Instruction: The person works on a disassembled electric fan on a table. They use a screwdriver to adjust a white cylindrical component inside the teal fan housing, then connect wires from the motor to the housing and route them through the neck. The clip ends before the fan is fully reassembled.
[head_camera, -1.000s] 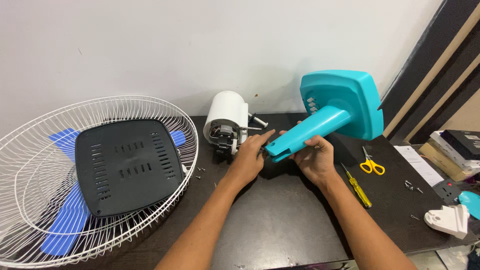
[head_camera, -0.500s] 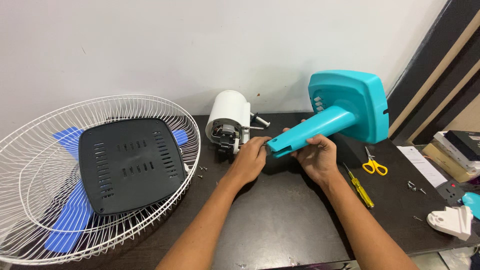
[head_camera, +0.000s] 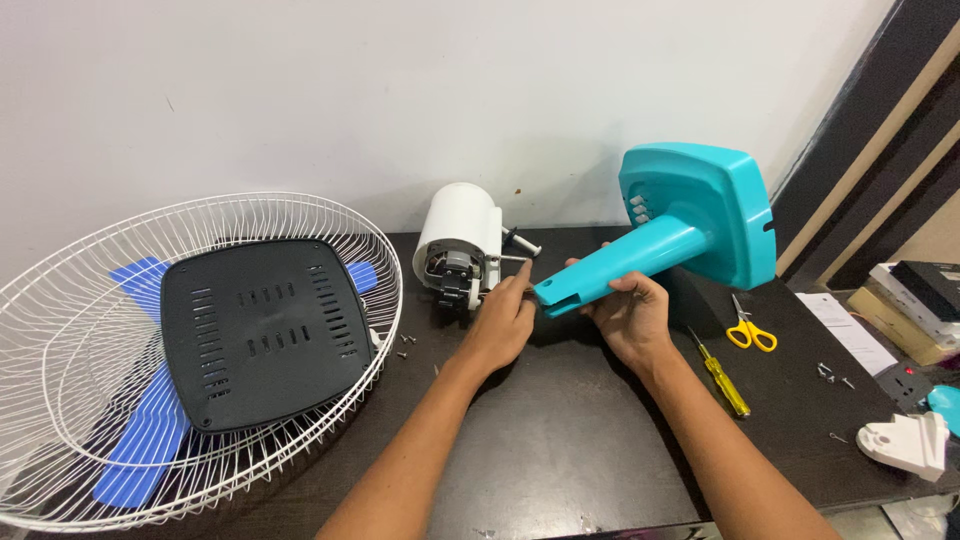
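The teal fan stand (head_camera: 690, 225) has tipped up a touch since a second ago, neck end closer to the white motor (head_camera: 460, 245). Right hand (head_camera: 632, 318) grips the neck; left hand (head_camera: 503, 320) pinches at the motor's bracket, above the table (head_camera: 560, 440).

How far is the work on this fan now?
Already apart: the white wire guards, blue blades and black plate lie at the left. In hand: the right hand holds the teal stand; the left hand touches the white motor unit. These two are not joined; loose screws lie on the table.
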